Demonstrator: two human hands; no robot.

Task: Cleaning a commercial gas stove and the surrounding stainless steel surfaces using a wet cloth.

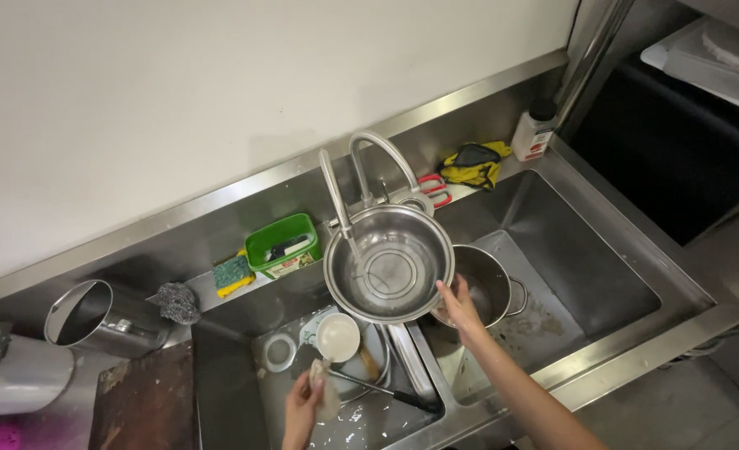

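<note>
My right hand (459,306) grips the near rim of a large steel bowl (389,262), tilted up under the faucet (342,200), with water running into it. My left hand (307,402) is low over the left sink basin (232,383), closed on a pale scrubbing cloth (326,390). Below the bowl lie a white cup (337,336), a plate and a black-handled utensil (382,392).
A steel pot (488,283) stands in the right basin (586,275). On the back ledge are a green tub (283,244), a yellow-green sponge (233,274), steel wool (177,302), red scissors (434,188), a yellow cloth (474,164) and a small bottle (533,133). A steel canister (103,318) lies at left.
</note>
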